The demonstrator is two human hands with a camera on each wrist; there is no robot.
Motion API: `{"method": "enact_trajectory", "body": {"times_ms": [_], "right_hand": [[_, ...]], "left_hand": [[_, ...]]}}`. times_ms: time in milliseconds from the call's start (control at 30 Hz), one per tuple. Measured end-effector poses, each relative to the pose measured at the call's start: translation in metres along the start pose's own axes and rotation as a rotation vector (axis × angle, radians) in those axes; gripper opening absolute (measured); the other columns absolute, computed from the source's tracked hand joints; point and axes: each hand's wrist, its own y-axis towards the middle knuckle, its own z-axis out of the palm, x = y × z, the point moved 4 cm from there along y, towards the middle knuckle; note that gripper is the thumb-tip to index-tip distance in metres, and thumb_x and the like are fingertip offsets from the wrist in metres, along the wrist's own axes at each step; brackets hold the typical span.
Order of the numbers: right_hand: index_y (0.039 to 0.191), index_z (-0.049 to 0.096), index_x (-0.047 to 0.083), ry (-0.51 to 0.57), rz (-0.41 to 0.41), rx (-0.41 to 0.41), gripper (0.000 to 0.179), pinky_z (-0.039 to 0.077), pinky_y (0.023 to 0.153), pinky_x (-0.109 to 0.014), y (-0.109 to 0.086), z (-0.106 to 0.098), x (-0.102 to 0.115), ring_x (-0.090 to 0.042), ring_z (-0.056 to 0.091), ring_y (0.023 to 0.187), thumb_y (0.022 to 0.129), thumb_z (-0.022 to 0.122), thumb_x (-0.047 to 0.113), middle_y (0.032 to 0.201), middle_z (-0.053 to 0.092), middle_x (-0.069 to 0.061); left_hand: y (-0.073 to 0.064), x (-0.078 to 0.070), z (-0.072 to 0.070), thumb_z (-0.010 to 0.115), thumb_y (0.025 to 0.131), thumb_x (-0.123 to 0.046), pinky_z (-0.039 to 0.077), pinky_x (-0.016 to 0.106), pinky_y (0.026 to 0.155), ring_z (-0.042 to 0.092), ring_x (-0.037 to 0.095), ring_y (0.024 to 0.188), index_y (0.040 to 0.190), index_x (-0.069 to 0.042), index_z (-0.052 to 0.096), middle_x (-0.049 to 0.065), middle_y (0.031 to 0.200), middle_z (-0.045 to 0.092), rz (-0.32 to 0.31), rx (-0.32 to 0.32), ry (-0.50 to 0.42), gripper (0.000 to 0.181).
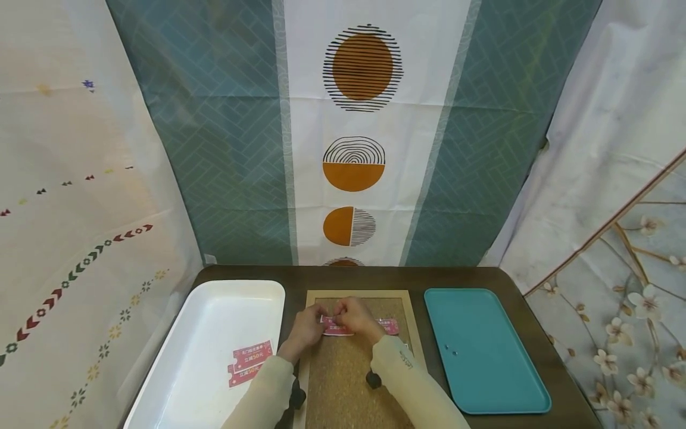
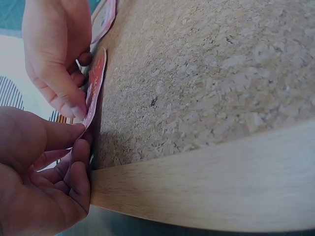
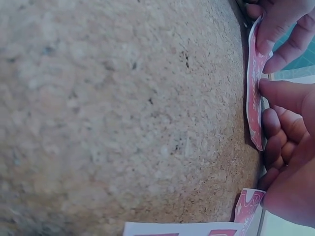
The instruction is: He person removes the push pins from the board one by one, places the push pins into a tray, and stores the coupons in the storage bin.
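A pink paper coupon (image 1: 337, 329) lies near the top of a wood-framed corkboard (image 1: 354, 381), its edge lifted slightly off the cork. My left hand (image 1: 306, 328) pinches the coupon's left end between thumb and fingers. At its upper edge, my right hand (image 1: 358, 316) has thumb and fingertips drawn together on the paper. I cannot tell whether a small pin sits between the right fingertips. To the right, another pink coupon (image 1: 388, 326) lies along the top of the board; its end (image 3: 248, 204) shows beyond my right hand in the right wrist view.
On the left stands a white tray (image 1: 184, 351) with two overlapping pink coupons (image 1: 249, 360) inside. A teal tray (image 1: 493, 357) at the right holds two tiny shiny pieces (image 1: 451, 350). Another white-edged printed paper (image 3: 182, 229) shows low in the right wrist view. Curtains enclose the dark table (image 1: 375, 274).
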Motion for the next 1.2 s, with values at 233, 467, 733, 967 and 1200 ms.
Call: {"method": "enact_trajectory", "body": {"times_ms": [233, 467, 733, 967, 1200], "right_hand": [[0.092, 0.073, 0.002, -0.015, 0.000, -0.025, 0.005, 0.042, 0.055, -0.024, 0.002, 0.003, -0.002, -0.009, 0.051, 0.063, 0.092, 0.077, 0.005, 0.072, 0.059, 0.003], [0.086, 0.074, 0.004, -0.125, -0.039, -0.048, 0.007, 0.044, 0.061, -0.025, 0.002, 0.003, 0.005, -0.010, 0.053, 0.068, 0.092, 0.075, 0.002, 0.074, 0.063, 0.001], [0.087, 0.073, 0.006, -0.162, 0.009, -0.021, 0.010, 0.046, 0.061, -0.027, 0.000, 0.004, 0.009, -0.012, 0.055, 0.068, 0.096, 0.072, 0.003, 0.077, 0.063, 0.001], [0.092, 0.070, 0.002, -0.088, -0.048, 0.031, 0.007, 0.046, 0.058, -0.026, -0.005, -0.003, 0.008, -0.010, 0.054, 0.065, 0.098, 0.067, 0.001, 0.076, 0.063, 0.000], [0.093, 0.071, 0.000, -0.064, -0.159, 0.036, 0.006, 0.050, 0.064, -0.025, -0.007, -0.017, 0.008, -0.008, 0.057, 0.071, 0.097, 0.067, -0.002, 0.080, 0.067, -0.003]], "left_hand": [[0.001, 0.000, 0.000, 0.074, 0.093, -0.003, 0.054, 0.041, 0.072, 0.060, 0.025, 0.083, 0.113, -0.002, 0.070, 0.016, 0.102, 0.071, 0.032, -0.021, 0.012, 0.020], [0.002, 0.000, 0.000, 0.074, 0.092, -0.002, 0.058, 0.049, 0.080, 0.063, 0.028, 0.089, 0.111, -0.002, 0.071, 0.021, 0.111, 0.072, 0.046, -0.041, 0.022, 0.019], [0.002, 0.004, 0.001, 0.074, 0.092, -0.003, 0.055, 0.039, 0.070, 0.060, 0.024, 0.080, 0.110, -0.002, 0.071, 0.015, 0.101, 0.070, 0.032, -0.041, 0.005, 0.019], [-0.003, 0.000, 0.001, 0.074, 0.091, -0.001, 0.061, 0.049, 0.082, 0.065, 0.027, 0.088, 0.111, -0.002, 0.070, 0.017, 0.105, 0.073, 0.050, -0.068, 0.013, 0.020], [-0.008, -0.011, 0.001, 0.073, 0.094, -0.002, 0.056, 0.039, 0.068, 0.062, 0.023, 0.079, 0.114, -0.002, 0.068, 0.012, 0.093, 0.069, 0.072, -0.054, 0.017, 0.020]]}}
